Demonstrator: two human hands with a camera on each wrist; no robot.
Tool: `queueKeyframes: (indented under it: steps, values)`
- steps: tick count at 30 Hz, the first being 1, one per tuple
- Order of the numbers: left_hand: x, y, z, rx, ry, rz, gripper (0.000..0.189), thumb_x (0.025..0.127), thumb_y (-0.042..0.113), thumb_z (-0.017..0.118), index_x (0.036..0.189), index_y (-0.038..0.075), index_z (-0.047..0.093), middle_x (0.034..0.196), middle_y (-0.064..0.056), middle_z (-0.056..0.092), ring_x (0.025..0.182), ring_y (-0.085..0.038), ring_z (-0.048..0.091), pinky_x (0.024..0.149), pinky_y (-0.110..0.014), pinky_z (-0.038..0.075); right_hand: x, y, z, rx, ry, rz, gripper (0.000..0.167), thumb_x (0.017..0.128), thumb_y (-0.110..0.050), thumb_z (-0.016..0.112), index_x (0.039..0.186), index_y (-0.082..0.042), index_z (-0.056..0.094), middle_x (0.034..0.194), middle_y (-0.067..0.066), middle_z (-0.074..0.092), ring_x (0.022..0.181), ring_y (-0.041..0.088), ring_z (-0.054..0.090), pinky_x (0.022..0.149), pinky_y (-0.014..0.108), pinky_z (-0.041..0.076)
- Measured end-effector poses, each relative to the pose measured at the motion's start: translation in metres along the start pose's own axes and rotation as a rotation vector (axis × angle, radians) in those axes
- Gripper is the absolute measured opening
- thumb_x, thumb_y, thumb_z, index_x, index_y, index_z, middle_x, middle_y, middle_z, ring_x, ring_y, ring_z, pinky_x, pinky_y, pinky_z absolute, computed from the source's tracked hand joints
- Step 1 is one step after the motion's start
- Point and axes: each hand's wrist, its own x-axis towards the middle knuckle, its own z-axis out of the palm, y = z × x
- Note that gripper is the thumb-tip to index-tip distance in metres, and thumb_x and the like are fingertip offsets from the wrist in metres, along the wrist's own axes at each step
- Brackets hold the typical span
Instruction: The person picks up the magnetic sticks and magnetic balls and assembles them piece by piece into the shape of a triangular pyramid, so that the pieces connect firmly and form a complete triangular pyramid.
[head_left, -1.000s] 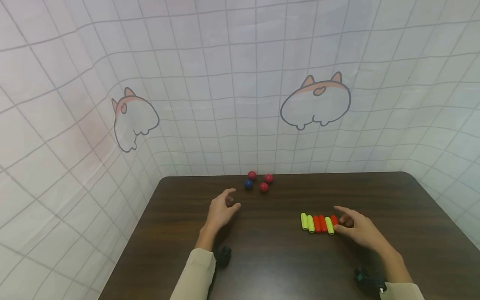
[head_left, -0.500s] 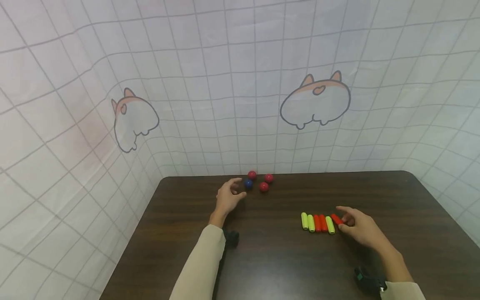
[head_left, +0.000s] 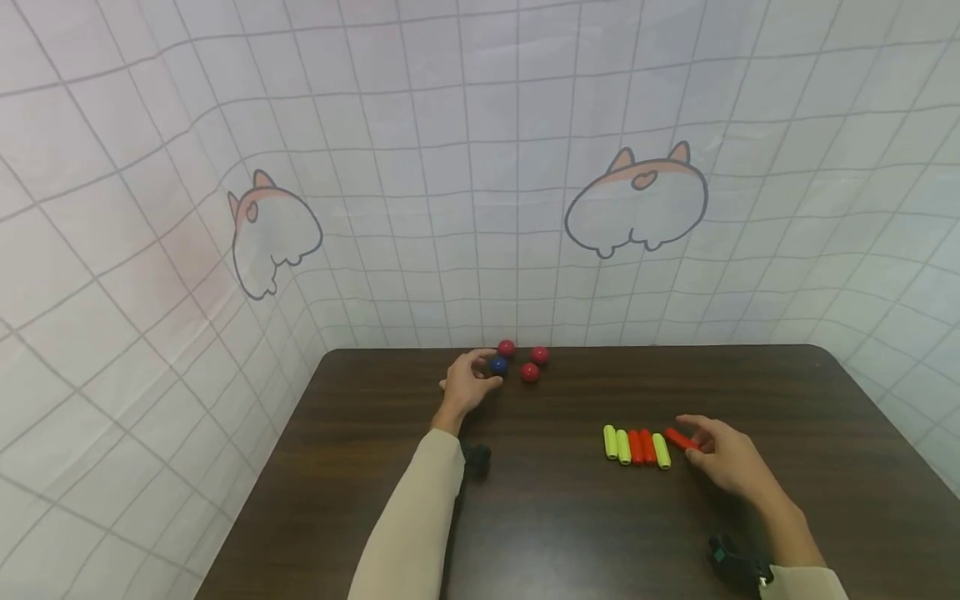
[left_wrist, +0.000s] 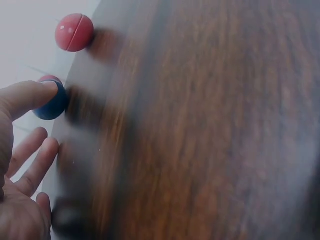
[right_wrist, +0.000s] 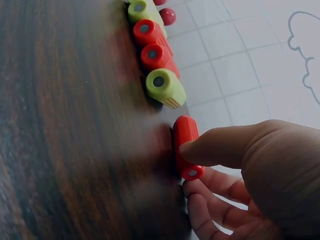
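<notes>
My left hand reaches to a blue ball at the back of the table. In the left wrist view its thumb overlaps the blue ball, and other fingers are spread beneath; whether it touches the ball I cannot tell. My right hand pinches a short red stick at the right end of a row. The right wrist view shows the thumb lying over this stick, which is turned at an angle to the others. Its fingers are partly hidden behind.
Yellow-green sticks and red sticks lie side by side left of my right hand. Three red balls stand around the blue one. A white checked cloth with cartoon drawings rises behind the dark wooden table.
My left hand has moved forward and right, up to the blue ball. The right hand has turned the end red stick away from the row and shifted it slightly right.
</notes>
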Motion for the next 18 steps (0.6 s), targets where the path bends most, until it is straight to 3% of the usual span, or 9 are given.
queueKeyframes:
  steps: [9, 18]
  values:
    - [0.0059, 0.0050, 0.0027, 0.028, -0.034, -0.026, 0.045, 0.083, 0.017, 0.085, 0.125, 0.027, 0.072, 0.123, -0.006, 0.069, 0.093, -0.020, 0.064, 0.097, -0.061, 0.023, -0.0018, 0.0044, -0.0019, 0.014, 0.062, 0.002, 0.046, 0.090, -0.005, 0.073, 0.135, -0.006, 0.061, 0.102, 0.012, 0.067, 0.086, 0.023, 0.061, 0.065, 0.034, 0.046]
    - [0.0104, 0.0050, 0.0082, 0.056, -0.043, -0.033, 0.039, 0.086, 0.018, 0.084, 0.122, 0.028, 0.074, 0.122, -0.006, 0.073, 0.095, -0.021, 0.065, 0.096, -0.061, 0.023, -0.0042, 0.0053, -0.0093, 0.044, 0.115, -0.006, 0.042, 0.089, -0.005, 0.076, 0.129, -0.006, 0.065, 0.108, 0.017, 0.067, 0.092, 0.030, 0.064, 0.069, 0.039, 0.050]
